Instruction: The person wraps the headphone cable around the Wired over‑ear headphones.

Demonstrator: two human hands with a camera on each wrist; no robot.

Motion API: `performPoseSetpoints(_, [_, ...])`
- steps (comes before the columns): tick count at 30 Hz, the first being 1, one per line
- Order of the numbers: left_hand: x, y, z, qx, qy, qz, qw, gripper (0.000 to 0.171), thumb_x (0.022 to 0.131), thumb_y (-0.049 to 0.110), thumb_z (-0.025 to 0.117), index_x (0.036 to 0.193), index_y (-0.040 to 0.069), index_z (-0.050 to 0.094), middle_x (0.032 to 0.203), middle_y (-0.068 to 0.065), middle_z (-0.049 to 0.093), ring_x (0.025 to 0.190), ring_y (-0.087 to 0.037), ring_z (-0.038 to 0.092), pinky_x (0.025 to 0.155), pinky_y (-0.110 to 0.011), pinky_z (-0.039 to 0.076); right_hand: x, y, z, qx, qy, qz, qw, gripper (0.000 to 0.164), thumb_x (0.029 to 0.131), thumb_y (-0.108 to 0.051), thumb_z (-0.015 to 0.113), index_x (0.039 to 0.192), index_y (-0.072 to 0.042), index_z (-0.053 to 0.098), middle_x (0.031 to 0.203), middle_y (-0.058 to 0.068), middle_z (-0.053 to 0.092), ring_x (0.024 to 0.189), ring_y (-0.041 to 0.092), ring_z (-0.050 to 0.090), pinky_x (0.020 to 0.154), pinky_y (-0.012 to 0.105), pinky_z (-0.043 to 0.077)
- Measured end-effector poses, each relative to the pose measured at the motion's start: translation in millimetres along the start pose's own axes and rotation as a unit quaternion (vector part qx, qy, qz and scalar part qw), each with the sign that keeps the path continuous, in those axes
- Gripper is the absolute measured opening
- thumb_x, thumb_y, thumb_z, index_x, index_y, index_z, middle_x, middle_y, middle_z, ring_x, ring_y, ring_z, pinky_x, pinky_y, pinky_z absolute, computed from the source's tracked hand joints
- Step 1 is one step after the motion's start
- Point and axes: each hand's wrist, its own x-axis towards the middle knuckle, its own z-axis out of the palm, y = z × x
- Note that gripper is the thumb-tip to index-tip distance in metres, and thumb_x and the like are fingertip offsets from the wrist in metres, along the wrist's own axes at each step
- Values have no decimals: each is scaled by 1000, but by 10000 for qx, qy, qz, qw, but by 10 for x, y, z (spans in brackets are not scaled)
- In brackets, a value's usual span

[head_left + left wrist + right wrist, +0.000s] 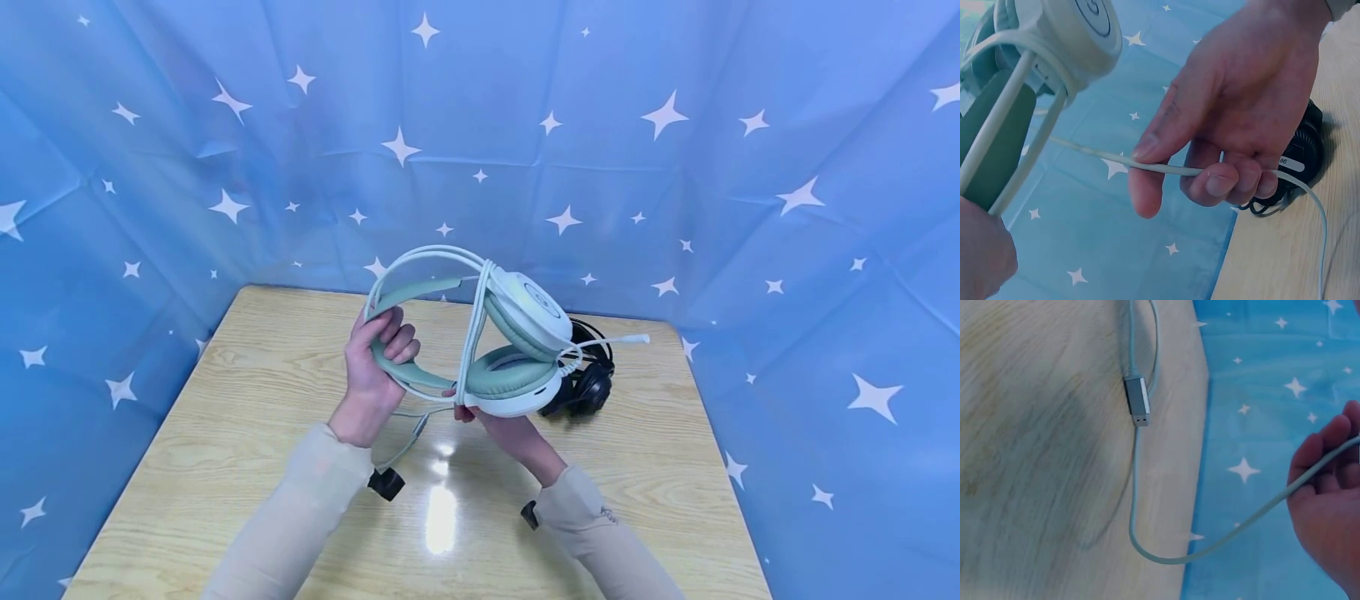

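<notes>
A white and pale green headset (528, 304) hangs above the table, its cable (474, 329) wrapped around the headband sides beside the ear cups. My left hand (371, 362) grips the headband at its left side. Below the ear cups, my right hand (498, 427) is partly hidden by the headset. In the left wrist view, this right hand (1241, 94) holds the loose cable (1169, 169) between thumb and fingers. The cable's USB plug (1138, 400) dangles over the table in the right wrist view. A thin microphone boom (622, 339) sticks out to the right.
Black headphones (588, 387) lie on the wooden table (225, 400) behind the headset, toward the back right. Blue curtains (480, 100) with white stars enclose the back and sides. Small black devices (386, 483) sit at both wrists.
</notes>
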Motion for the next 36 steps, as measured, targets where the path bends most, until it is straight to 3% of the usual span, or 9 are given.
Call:
performPoseSetpoints(3, [-2, -22, 33, 62, 109, 119, 9999, 11, 98, -1, 49, 95, 9, 53, 68, 2, 26, 52, -9, 19, 46, -16, 24, -2, -2, 3, 277, -191, 12, 9994, 28, 110, -5, 43, 123, 13, 61, 89, 20, 62, 80, 22, 56, 75, 27, 49])
performPoseSetpoints(11, [-7, -56, 65, 424, 522, 300, 9973, 16, 99, -2, 47, 91, 10, 54, 67, 3, 29, 50, -7, 21, 45, -16, 23, -39, -123, 44, 52, -163, 804, 9966, 24, 111, -12, 44, 118, -1, 64, 90, 16, 60, 79, 13, 49, 74, 26, 39])
performPoseSetpoints(15, [7, -78, 81, 819, 779, 376, 9929, 22, 100, -3, 43, 88, 12, 53, 65, 4, 30, 48, -6, 23, 45, -16, 22, -45, -148, 47, -128, -261, 979, 9948, 31, 112, -19, 42, 119, -3, 68, 88, 16, 57, 77, 17, 46, 71, 25, 37])
performPoseSetpoints(21, [20, -114, 71, 1226, 920, 609, 9863, 19, 98, -6, 43, 91, 10, 52, 61, 5, 29, 45, -6, 26, 46, -17, 18, -54, -162, 36, -627, -380, 871, 9935, 36, 113, -20, 40, 122, -2, 69, 87, 2, 61, 78, 13, 51, 71, 26, 41])
performPoseSetpoints(27, [24, -141, 52, 1346, 1006, 781, 9827, 19, 96, -7, 44, 93, 9, 53, 59, 5, 29, 44, -7, 26, 44, -17, 18, -67, -170, 38, -609, -408, 649, 9952, 33, 113, -19, 39, 118, -4, 69, 82, 1, 60, 71, 11, 49, 65, 25, 40])
performPoseSetpoints(33, [37, -166, 16, 1723, 1060, 1029, 9739, 18, 94, -8, 46, 93, 9, 52, 64, 3, 44, 44, -6, 27, 43, -17, 19, -139, -183, 42, -315, -248, 515, 9979, 27, 112, -18, 42, 113, -5, 66, 78, 0, 56, 69, 30, 52, 63, 28, 43])
performPoseSetpoints(36, [42, -171, 1, 2022, 1081, 1198, 9659, 19, 91, -9, 48, 94, 9, 53, 67, 2, 51, 44, -5, 28, 43, -17, 20, -188, -200, 43, -257, -126, 536, 9982, 27, 112, -17, 43, 111, -4, 66, 77, -2, 56, 70, 31, 55, 63, 31, 47])
